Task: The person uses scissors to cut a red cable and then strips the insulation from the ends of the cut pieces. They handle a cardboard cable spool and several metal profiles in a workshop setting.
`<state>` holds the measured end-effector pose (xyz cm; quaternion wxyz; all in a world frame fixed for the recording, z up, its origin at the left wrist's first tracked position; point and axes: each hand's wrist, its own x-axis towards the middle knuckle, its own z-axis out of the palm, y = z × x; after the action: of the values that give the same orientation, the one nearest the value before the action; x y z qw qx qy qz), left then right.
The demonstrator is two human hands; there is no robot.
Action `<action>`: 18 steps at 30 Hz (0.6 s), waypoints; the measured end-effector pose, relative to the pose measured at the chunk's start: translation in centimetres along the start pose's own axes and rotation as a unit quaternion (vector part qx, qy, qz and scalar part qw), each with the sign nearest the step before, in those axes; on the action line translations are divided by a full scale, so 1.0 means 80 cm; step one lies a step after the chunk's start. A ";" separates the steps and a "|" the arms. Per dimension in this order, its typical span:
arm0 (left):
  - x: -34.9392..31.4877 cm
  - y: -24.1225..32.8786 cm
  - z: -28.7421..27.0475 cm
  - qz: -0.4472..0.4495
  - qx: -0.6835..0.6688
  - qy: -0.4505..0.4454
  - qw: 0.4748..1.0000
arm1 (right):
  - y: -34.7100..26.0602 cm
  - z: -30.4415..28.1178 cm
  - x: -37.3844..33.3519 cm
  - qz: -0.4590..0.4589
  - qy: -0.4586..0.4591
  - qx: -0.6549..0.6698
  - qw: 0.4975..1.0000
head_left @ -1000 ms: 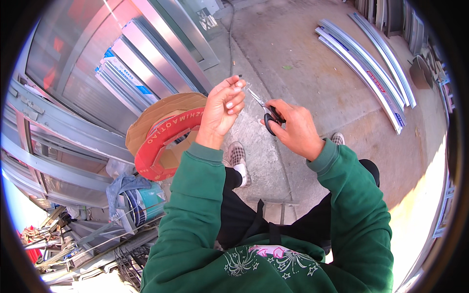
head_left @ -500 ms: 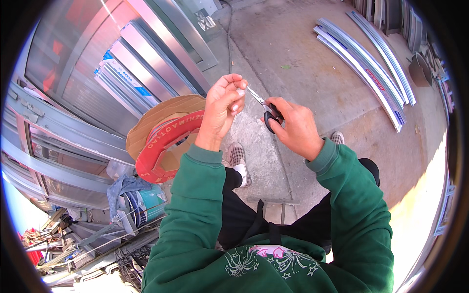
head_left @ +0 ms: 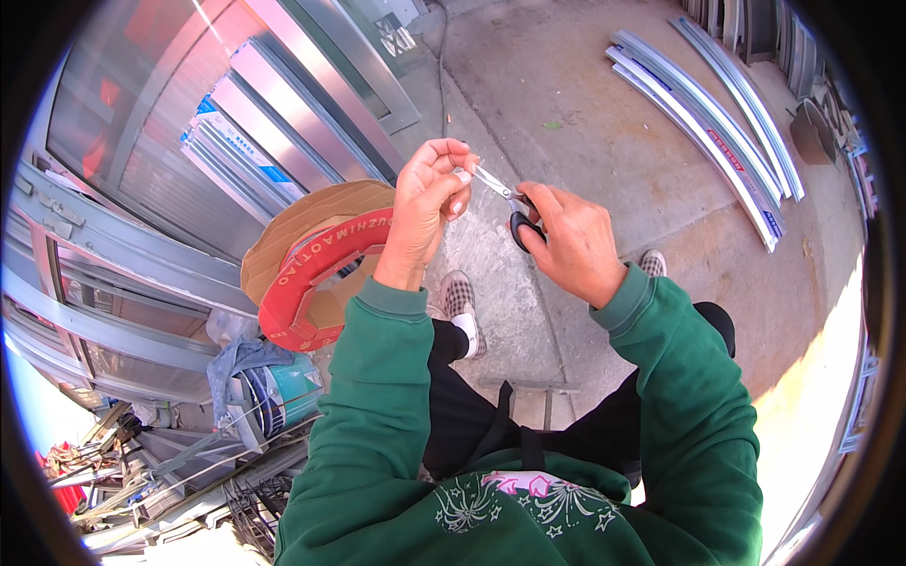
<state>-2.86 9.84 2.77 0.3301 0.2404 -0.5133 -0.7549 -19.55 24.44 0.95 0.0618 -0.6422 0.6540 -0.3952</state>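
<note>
My right hand [head_left: 574, 241] grips a pair of scissors [head_left: 498, 186] by the black handles, the blades pointing up and left. The blade tips reach to the fingertips of my left hand [head_left: 429, 203]. Those fingers are curled, thumb against the forefinger in a pinch; what they hold, if anything, is too small to name. Just left of that wrist stands a large cardboard reel [head_left: 311, 283] with a red face and a hole in its middle.
Long metal profiles [head_left: 703, 137] lie on the concrete floor at the far right. Metal-framed panels [head_left: 302, 113] lean at the left. A teal bucket [head_left: 293, 391] with a denim cloth [head_left: 241, 363] stands below the reel, beside piled metal scraps [head_left: 179, 472].
The red reel has turned slightly. My hands and the scissors have hardly moved; the blades stay by the left fingertips.
</note>
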 end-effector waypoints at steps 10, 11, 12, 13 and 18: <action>0.000 0.000 -0.001 -0.008 0.014 -0.006 1.000 | 0.001 -0.002 0.000 -0.004 0.001 -0.007 1.000; 0.000 0.000 0.000 -0.009 0.013 -0.008 1.000 | 0.001 -0.002 -0.001 -0.004 0.004 -0.005 1.000; 0.001 0.000 0.000 -0.010 0.012 -0.009 1.000 | 0.001 -0.001 -0.001 -0.003 0.003 -0.008 1.000; 0.001 0.000 0.000 -0.011 0.017 -0.010 1.000 | 0.001 -0.001 -0.001 -0.004 0.005 -0.009 1.000; 0.000 0.001 -0.001 -0.040 0.055 -0.032 0.997 | 0.003 -0.003 0.004 0.019 0.034 -0.033 0.999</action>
<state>-2.79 9.81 2.79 0.2698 0.2540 -0.5541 -0.7454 -19.95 24.25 1.09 0.0261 -0.6176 0.6804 -0.3936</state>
